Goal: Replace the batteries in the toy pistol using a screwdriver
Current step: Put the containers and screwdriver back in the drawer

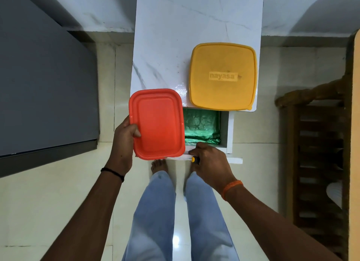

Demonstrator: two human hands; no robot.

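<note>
A white surface (165, 46) holds a yellow box (223, 75). The left hand (124, 138) grips a red box (157, 124). Just beside it, the right hand (208, 161) is curled around a screwdriver (195, 159).

Only 1 piece of text can be read: the word "nayasa", in raised lowercase letters on a paler rectangular patch at the middle of the yellow lid (222, 76). This lid lies well beyond the fingertips of the right hand (209, 161) and off to the right of the left hand's thumb (134, 132). The red lid (157, 123) pinched under that thumb bears no readable lettering.
</note>
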